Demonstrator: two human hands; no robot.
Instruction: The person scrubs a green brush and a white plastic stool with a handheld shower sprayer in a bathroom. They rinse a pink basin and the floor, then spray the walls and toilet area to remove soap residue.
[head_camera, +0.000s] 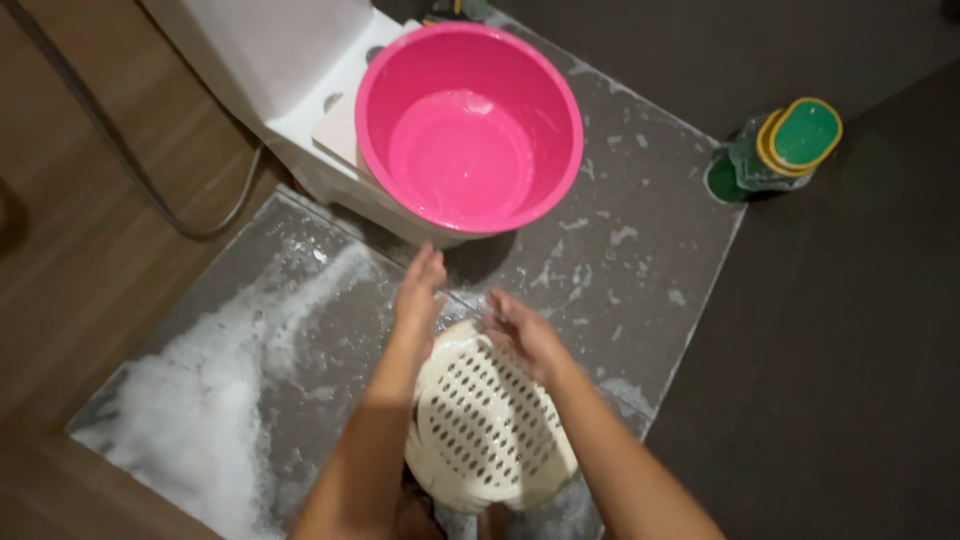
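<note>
A white perforated basket (490, 425) is gripped at its rim by the left hand (418, 295) and right hand (525, 335), near a pink basin (400, 100).

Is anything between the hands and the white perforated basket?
Nothing visible. The left hand and right hand both rest at the far rim of the white perforated basket, on the wet, foamy floor.

pink basin (468, 125) sits empty and wet at top centre | white toilet base (290, 70) touches it on the left | grey hose (130, 160) curves over the wood-look wall | foam (190, 420) covers the wet grey floor (640, 250) (lower left mostly) | green-capped bottle (775, 150) lies at the right edge
</note>
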